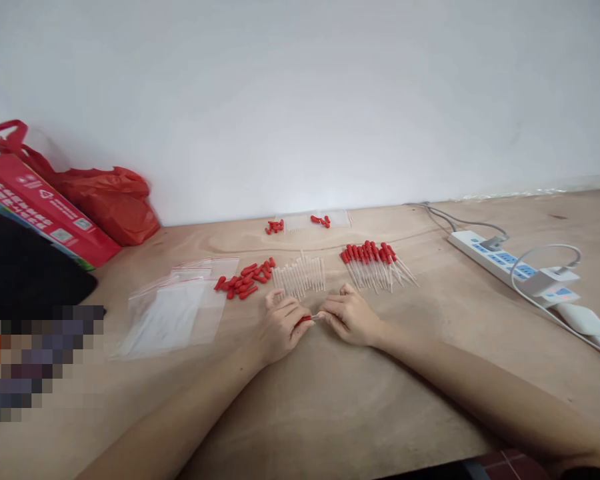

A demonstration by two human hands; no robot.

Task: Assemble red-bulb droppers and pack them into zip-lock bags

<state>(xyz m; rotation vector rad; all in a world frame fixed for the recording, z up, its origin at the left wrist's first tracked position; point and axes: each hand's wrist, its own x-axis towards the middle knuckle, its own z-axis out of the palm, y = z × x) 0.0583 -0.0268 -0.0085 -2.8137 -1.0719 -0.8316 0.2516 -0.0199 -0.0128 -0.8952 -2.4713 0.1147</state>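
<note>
My left hand [284,329] is closed around a red rubber dropper bulb [304,319]. Fingers of my right hand [347,316] pinch a thin clear dropper tube [316,317], whose end meets the bulb between the two hands; how far it sits inside is hidden. Just beyond my hands lies a row of loose clear tubes [300,275]. Left of that row is a pile of loose red bulbs [243,283]. Droppers with red bulbs on their tubes [371,260] lie side by side to the right.
Clear zip bags [167,313] lie at the left. More bulbs [275,227] and a small bag [337,219] are by the wall. A white power strip [505,263] with plugs and cables stands right. Red bags [107,200] and a black item [30,267] stand far left.
</note>
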